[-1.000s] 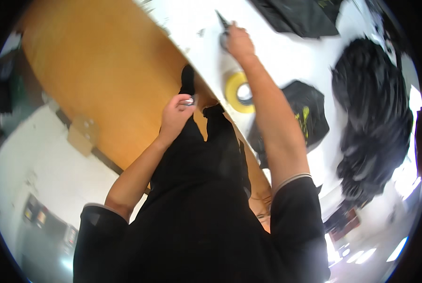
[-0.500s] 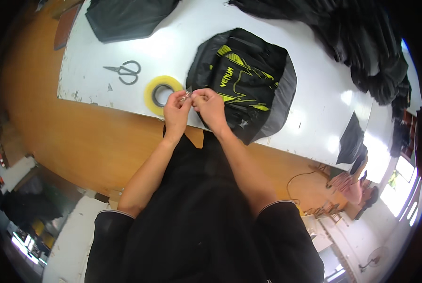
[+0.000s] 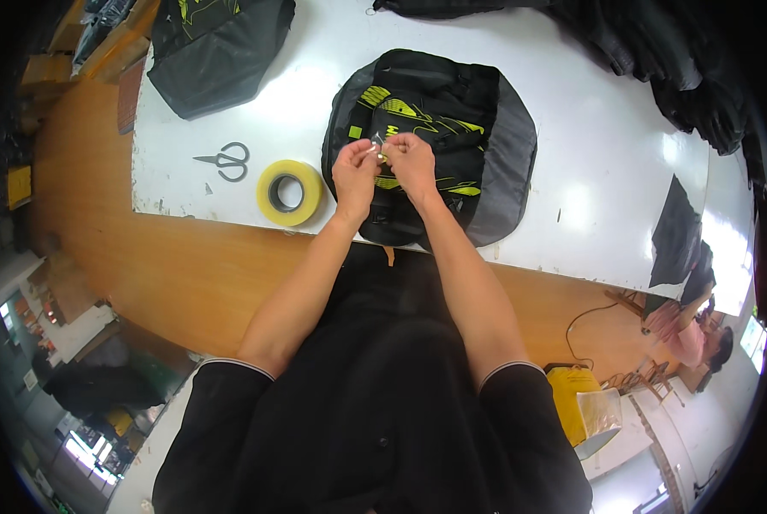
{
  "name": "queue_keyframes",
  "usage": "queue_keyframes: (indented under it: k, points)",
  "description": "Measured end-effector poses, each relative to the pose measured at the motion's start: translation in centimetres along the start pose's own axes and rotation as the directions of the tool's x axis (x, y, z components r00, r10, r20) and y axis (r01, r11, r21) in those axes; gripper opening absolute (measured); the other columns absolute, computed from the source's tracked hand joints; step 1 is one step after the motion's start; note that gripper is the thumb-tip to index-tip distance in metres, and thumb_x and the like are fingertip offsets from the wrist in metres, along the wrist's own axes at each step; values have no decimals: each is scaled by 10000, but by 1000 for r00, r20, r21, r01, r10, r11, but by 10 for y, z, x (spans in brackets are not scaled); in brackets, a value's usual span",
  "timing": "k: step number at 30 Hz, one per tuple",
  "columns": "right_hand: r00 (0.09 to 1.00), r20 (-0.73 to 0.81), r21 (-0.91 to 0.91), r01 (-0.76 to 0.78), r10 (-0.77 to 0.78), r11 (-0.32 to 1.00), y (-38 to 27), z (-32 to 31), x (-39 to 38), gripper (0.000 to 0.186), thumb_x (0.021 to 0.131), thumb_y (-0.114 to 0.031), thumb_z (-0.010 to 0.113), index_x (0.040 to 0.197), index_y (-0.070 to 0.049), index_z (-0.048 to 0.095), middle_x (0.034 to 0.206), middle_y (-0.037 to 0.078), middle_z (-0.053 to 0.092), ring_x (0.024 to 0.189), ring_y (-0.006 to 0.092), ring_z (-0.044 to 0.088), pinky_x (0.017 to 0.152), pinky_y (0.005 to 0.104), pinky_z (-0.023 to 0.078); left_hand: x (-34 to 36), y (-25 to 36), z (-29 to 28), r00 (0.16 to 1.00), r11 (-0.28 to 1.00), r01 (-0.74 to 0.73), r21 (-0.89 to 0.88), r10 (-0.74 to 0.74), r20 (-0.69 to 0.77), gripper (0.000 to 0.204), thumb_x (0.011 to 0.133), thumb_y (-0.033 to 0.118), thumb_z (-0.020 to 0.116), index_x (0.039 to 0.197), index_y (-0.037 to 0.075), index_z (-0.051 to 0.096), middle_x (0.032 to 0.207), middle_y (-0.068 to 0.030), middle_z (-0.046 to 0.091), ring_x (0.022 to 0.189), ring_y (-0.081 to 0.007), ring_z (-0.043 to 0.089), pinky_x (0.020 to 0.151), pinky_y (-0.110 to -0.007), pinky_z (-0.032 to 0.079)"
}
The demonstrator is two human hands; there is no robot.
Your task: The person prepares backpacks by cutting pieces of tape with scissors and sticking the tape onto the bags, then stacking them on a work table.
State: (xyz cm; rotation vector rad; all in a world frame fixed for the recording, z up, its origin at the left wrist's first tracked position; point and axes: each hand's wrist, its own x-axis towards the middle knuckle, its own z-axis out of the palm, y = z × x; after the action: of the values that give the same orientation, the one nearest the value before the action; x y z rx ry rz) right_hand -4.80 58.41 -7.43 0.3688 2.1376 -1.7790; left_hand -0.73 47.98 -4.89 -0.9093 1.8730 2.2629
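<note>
A black backpack with yellow-green print and a grey side (image 3: 509, 163) lies flat on the white table. Over its left part, my left hand (image 3: 357, 176) and my right hand (image 3: 411, 167) are close together, fingertips pinched. Between them is something small, pale and shiny, too small to name. To the left of my hands, a roll of clear yellowish tape (image 3: 268, 193) lies near the table's front edge. Beyond the roll is a pair of dark-handled scissors (image 3: 226, 161), blades pointing left.
Another black bag (image 3: 220, 73) lies at the table's far left. Black bags or fabric (image 3: 649, 51) are heaped at the far right, with a dark cloth piece (image 3: 676, 231) at the right end. A person in pink (image 3: 687, 334) is beyond that end. A yellow container (image 3: 572, 403) stands behind my right arm.
Both hands have moved from the backpack's lower left edge to over its printed front, still pinched together. The whole view has shifted somewhat.
</note>
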Motion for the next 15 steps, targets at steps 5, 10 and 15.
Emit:
queue_keyframes:
  k: [5,10,15]
  points:
    - [998,52,-363,-4,25,932,-21,19,30,213,815,-213,604,970,-102,699,941,122,701,951,314,646,848,417,489,39,-12,-11,998,1000,3,-22,-5,-70,348,882,82,589,1192,-34,480,1085,-112,607,941,-160,610,762,-268,491]
    - [993,116,-516,43,20,856,-32,39,51,222,829,-237,640,1011,-126,702,921,74,713,893,265,670,788,374,507,61,-27,-17,968,974,-63,219,113,-224,318,846,25,590,1152,-60,572,1071,-194,658,968,-259,651,832,-323,506]
    - [973,224,-712,128,51,691,-32,44,62,224,853,-259,602,1037,-157,677,1001,103,694,974,289,647,835,409,486,58,-16,-12,953,858,-41,511,187,-237,308,853,50,560,1150,-19,599,1065,-219,654,978,-323,641,855,-370,488]
